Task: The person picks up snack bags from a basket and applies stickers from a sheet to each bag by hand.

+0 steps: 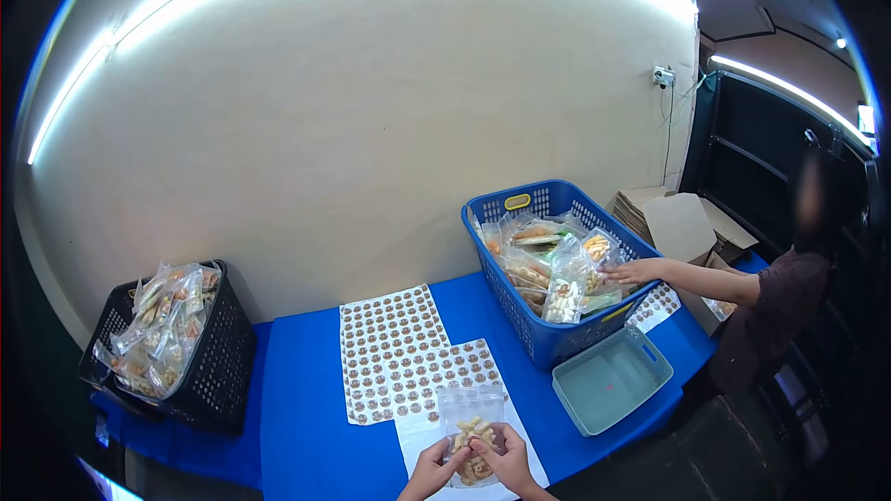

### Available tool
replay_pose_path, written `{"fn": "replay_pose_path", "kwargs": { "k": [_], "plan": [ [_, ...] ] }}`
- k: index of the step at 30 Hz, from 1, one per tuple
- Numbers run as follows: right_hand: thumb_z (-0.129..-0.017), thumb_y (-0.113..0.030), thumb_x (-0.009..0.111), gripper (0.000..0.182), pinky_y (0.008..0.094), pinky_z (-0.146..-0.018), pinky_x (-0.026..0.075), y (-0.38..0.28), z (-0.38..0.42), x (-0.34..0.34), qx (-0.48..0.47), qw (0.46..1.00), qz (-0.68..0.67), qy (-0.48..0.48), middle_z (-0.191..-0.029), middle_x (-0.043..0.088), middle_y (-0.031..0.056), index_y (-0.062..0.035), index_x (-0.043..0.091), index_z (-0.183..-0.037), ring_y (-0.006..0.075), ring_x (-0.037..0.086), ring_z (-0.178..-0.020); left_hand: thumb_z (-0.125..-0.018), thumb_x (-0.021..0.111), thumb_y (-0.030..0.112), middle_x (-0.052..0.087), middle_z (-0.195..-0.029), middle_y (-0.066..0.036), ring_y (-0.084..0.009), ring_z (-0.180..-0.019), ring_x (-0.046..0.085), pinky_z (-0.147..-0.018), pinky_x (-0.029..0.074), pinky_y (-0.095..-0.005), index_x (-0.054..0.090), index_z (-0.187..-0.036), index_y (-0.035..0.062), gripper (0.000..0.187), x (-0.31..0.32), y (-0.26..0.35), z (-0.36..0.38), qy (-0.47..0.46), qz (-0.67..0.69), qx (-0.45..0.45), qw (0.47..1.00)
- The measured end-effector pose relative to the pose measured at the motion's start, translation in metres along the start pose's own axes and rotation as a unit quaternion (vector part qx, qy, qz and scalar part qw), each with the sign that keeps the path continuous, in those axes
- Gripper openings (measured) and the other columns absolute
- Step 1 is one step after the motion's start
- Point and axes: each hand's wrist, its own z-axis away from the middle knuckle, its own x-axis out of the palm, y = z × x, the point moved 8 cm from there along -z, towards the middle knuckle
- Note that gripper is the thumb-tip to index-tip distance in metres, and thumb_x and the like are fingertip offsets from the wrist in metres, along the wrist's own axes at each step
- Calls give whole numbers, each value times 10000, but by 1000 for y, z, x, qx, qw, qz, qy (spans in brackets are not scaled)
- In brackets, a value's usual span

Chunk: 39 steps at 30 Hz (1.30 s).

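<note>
The left hand (434, 469) and right hand (506, 460) together pinch a clear snack pouch (473, 427) low over the blue desk (306, 408); just beyond lie sticker sheets (394, 353); farther right, a co-worker's hand (634, 271) reaches into the blue basket (548, 339).

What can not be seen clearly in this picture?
Head view:
- Clear plastic snack bag: lower part hidden behind left hand and right hand.
- Round brown stickers on white sheets: print too small.
- Wrists cut off by the bottom edge.
</note>
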Motion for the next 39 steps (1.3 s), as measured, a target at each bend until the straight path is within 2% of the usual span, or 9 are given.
{"fn": "replay_pose_path", "kwargs": {
  "k": [9,14,18,21,27,32,35,39],
  "plan": [
    [-786,-156,577,280,213,-678,446,1,14,15,15,999,-52,1,-862,568,76,33,473,-964,98,549,-781,-788,574,207,566,-936,-73,-97,-839,521,-725,425,-229,479,-1076,-33,386,-10,4,13,-23,29,8,999],
    [-768,-151,600,301,223,-698,444,14,7,13,52,995,-82,-20,-901,555,85,27,469,-972,106,541,-815,-794,560,190,577,-907,-82,-96,-812,529,-707,428,-228,499,-1038,-40,341,-12,-4,6,16,50,7,999],
    [-734,-146,637,352,230,-716,440,5,6,14,20,998,-1,-68,-919,549,87,29,465,-987,110,532,-838,-803,545,192,597,-818,-70,-91,-737,542,-652,437,-221,548,-947,-40,273,-16,0,0,72,-4,-13,997],
    [-722,-142,649,384,233,-722,439,6,0,8,27,996,8,-80,-919,549,83,29,460,-1010,109,527,-844,-813,531,202,601,-768,-61,-85,-695,543,-617,434,-211,569,-895,-35,254,-9,15,-2,99,-40,36,994],
    [-736,-139,633,423,233,-722,440,3,-18,-11,54,988,21,-140,-942,545,73,30,443,-1074,109,525,-851,-835,497,203,592,-776,-53,-78,-716,534,-635,421,-205,572,-863,-25,242,12,19,-17,110,59,55,991],
    [-753,-103,610,427,229,-740,436,-5,-37,-43,63,981,15,-182,-953,538,68,39,424,-1111,104,522,-857,-840,484,192,588,-791,-53,-86,-727,536,-653,422,-222,566,-876,-20,230,29,16,-47,89,35,58,994],
    [-747,-107,618,401,222,-729,438,-9,-48,-64,78,984,-3,-159,-940,546,67,38,445,-1079,99,527,-837,-845,474,191,589,-792,-56,-95,-728,539,-655,426,-231,562,-879,-23,234,52,34,-60,92,54,65,992],
    [-722,-169,651,399,224,-700,450,-29,-65,-97,34,995,8,-94,-920,562,81,36,481,-1019,107,539,-825,-853,459,199,591,-794,-63,-105,-722,544,-649,434,-238,554,-889,-36,256,88,45,-77,73,16,113,991]
  ]
}}
